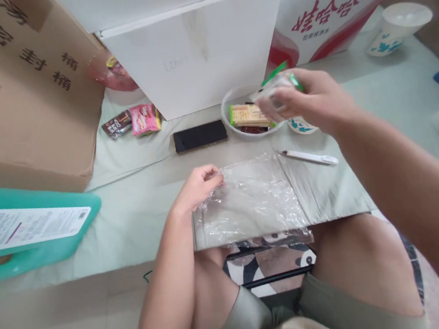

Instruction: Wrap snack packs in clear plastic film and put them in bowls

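Observation:
My left hand [205,184] is closed on the edge of a clear plastic bag [252,197], which lies flat and crinkled and hangs slightly over the table's front edge. My right hand [306,95] is raised over the right side of a clear round bowl [228,124], its fingers wrapped round a small wrapped snack [274,86] with green ends, blurred by motion. Inside the bowl lies a yellow snack packet [247,114] with green edges, and something dark red sits below it. Partly under my right hand is a paper cup [302,125] with blue leaf prints.
A black phone [200,136] lies left of the bowl, near pink [144,119] and brown [117,125] snack packets. A white pen [311,157] rests to the right. White boxes [200,56], a cardboard box [28,101], a teal jug [33,226] and another paper cup [397,30] stand around.

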`<move>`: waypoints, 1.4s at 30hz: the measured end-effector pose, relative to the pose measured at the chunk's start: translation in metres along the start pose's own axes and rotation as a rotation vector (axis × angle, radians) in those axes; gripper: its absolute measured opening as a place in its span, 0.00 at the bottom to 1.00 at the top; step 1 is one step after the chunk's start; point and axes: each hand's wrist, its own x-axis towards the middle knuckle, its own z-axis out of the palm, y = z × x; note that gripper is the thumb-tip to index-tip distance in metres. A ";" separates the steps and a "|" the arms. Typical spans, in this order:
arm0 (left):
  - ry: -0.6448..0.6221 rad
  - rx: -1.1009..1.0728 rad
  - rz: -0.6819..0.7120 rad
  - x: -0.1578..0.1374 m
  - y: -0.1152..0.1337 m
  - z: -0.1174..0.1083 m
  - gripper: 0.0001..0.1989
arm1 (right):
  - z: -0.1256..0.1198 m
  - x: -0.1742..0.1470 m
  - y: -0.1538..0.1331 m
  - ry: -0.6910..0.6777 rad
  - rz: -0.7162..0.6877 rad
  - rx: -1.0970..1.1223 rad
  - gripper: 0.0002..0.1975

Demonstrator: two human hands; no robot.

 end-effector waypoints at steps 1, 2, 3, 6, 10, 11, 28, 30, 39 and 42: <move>-0.008 0.008 0.003 0.000 0.000 -0.001 0.10 | 0.000 0.015 -0.005 -0.060 0.045 -0.015 0.20; -0.014 0.012 0.004 0.001 0.000 -0.003 0.09 | 0.001 0.027 -0.008 -0.118 0.066 -0.056 0.18; -0.019 0.013 0.004 0.001 -0.001 -0.004 0.09 | 0.003 0.038 -0.009 -0.165 0.065 -0.118 0.16; -0.028 0.004 0.007 -0.001 -0.002 -0.008 0.08 | 0.011 0.054 -0.003 -0.177 0.007 -0.292 0.12; -0.035 -0.005 0.013 -0.002 -0.003 -0.010 0.08 | 0.016 0.055 0.001 -0.200 -0.011 -0.367 0.09; -0.037 -0.007 0.016 -0.002 -0.002 -0.010 0.08 | 0.015 0.054 -0.003 -0.229 0.003 -0.390 0.09; 0.138 0.050 0.093 -0.003 -0.006 -0.015 0.11 | 0.057 -0.089 0.009 -0.087 0.262 0.331 0.08; 0.205 0.101 0.088 -0.002 -0.007 -0.012 0.10 | 0.053 -0.089 0.012 0.016 0.356 0.429 0.10; 0.345 -0.106 0.147 0.017 -0.008 -0.007 0.12 | 0.047 -0.093 0.026 -0.061 0.551 0.644 0.14; 0.446 -0.179 0.161 0.019 -0.012 -0.014 0.18 | 0.049 -0.091 0.027 0.123 0.560 0.727 0.15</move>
